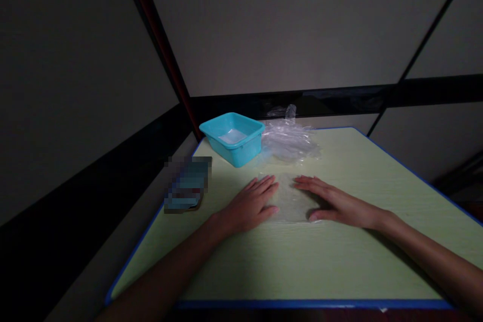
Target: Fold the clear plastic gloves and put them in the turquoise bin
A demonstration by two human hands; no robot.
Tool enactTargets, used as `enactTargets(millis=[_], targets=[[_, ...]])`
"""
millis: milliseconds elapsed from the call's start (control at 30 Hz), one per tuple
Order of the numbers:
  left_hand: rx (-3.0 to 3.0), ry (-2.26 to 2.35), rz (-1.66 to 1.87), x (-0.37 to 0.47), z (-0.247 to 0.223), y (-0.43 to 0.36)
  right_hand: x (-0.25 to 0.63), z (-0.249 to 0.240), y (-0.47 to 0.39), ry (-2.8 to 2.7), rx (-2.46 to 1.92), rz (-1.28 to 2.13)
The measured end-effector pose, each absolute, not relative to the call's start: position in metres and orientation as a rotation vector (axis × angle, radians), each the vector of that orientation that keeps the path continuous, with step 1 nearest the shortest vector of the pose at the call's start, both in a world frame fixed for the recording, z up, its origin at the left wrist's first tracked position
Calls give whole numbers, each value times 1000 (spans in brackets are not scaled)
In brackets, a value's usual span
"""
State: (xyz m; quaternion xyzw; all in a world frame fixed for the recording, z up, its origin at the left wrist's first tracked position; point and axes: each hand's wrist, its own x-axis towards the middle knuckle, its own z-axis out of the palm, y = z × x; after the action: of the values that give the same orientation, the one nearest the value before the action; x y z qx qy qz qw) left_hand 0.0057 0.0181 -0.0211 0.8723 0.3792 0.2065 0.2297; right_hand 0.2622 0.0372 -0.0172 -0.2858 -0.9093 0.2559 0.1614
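A clear plastic bag (290,204) lies flat on the table between my two hands. My left hand (251,204) rests palm down on the bag's left side, its fingers stretched out. On the right side of the bag lies my right hand (332,202), fingers extended and thumb apart, touching the near right corner. Neither hand grips anything. Behind them sits a loose pile of crumpled clear plastic bags (290,141).
A turquoise plastic basin (241,155) with something whitish inside stands at the back left, against the pile. Near the left edge is a blurred-out, phone-like object (188,186). The pale green table (264,266) has a blue edge, and walls rise behind and left.
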Motion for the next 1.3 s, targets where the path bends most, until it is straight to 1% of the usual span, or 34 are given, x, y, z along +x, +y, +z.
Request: enactTargets(millis=[100,167,233,300,400,467,967,1167,1300], targets=[[2553,1115,379,7,-18,18,264,-10,37,-2542,-792,784],[2625,1150,291,7,-17,17,267,-1,36,-2418,-864,891],[2671,1167,252,7,-17,17,271,8,35,-2231,-963,1091],[2693,1174,239,7,-17,17,275,14,34,-2078,-991,1365],[2703,1173,244,6,-18,17,279,18,33,-2012,-878,1732],[2698,1170,260,6,-19,17,280,17,33,-2000,-809,1842],[2699,1168,247,6,-19,18,270,0,32,-1858,-607,1991],[2694,1159,274,6,-20,18,266,-4,32,-1837,-542,1966],[2695,1166,256,7,-19,18,265,-9,32,-1754,-535,2059]])
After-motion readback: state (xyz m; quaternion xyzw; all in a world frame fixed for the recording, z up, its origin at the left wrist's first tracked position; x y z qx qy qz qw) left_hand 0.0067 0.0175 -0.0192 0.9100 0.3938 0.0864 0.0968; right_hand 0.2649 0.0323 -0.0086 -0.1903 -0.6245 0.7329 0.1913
